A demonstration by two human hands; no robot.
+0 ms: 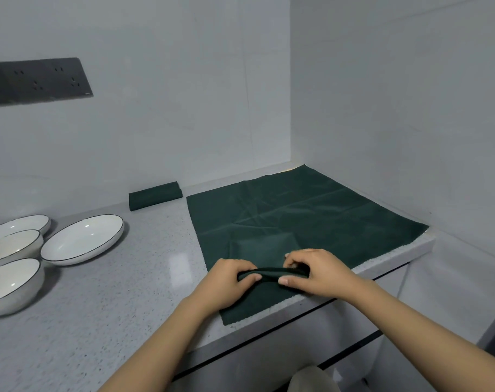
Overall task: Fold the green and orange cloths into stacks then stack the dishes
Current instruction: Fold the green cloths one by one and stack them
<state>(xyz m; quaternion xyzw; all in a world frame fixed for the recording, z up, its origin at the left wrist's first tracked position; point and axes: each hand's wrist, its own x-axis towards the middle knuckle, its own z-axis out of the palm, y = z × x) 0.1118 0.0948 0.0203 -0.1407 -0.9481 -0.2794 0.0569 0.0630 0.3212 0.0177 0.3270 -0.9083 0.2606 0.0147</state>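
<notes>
Both hands meet at the near edge of the table, each pinching the same rolled fold of cloth. The left hand [229, 278] has its thumb under and fingers curled over the left end of the fold; the right hand [314, 271] clamps the right end the same way, thumb tip showing at the front. The grip of both is tight on the dark green cloth [297, 210], and the raised fold runs from 9 o'clock to 3 o'clock between them.

The rest of that cloth lies spread flat toward 12 and 1 o'clock, its far corner reaching the wall corner, its right edge along the edge of the table [113, 306].

At 11 o'clock, against the back wall, a folded green cloth [155, 195] lies with its long axis left to right.

At 9 o'clock sit four white dishes: a wide plate [82, 239], another plate [17, 226] behind, and two bowls [11, 284] near the left border.
</notes>
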